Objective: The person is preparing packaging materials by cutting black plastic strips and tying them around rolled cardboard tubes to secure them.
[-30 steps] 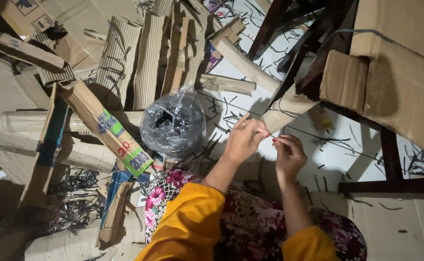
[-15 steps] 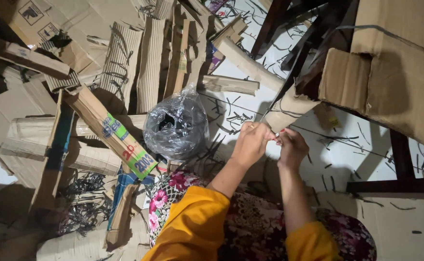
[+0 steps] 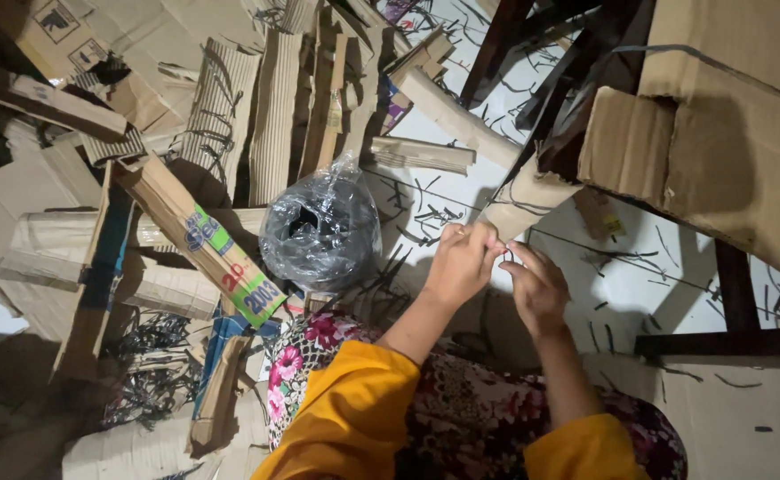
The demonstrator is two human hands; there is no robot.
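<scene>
Left hand point(image 3: 463, 260) and right hand point(image 3: 536, 286): fingertips meeting, pinching a thin dark strip point(image 3: 507, 258) between them; plastic-wrapped bundle point(image 3: 320, 231) lies left.

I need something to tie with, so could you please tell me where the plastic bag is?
Head view, left of centre: the bag sits just left of the left hand, beside the printed carton.

Long carton point(image 3: 201, 242) — green-blue label — beside clear plastic bag point(image 3: 320, 231).
</scene>
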